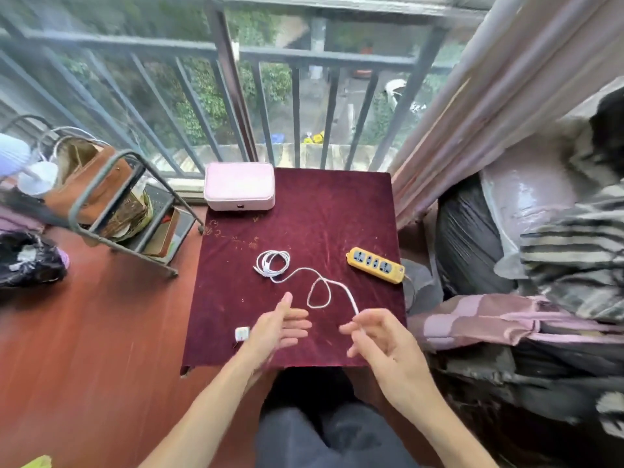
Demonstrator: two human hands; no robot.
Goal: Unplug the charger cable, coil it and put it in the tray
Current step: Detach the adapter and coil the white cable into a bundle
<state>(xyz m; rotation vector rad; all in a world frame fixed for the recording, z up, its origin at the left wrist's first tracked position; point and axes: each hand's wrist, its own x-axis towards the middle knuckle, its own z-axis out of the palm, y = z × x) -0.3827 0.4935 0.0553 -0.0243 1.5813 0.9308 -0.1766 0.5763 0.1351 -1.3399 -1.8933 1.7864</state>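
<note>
White cable (pixel 347 292) pinched by right hand (pixel 381 339)

Table (pixel 304 204): pink box (pixel 239 186), white cable (pixel 266 270), yellow power strip (pixel 375 265), maybe charger block (pixel 242 333).

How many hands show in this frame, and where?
2. The left hand is open over the red cloth, beside the white charger plug; the right hand pinches the charger cable at its near end.

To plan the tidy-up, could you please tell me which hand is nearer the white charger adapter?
Left. The left hand is just right of the charger adapter; the right hand is farther right, pinching the white cable.
</note>
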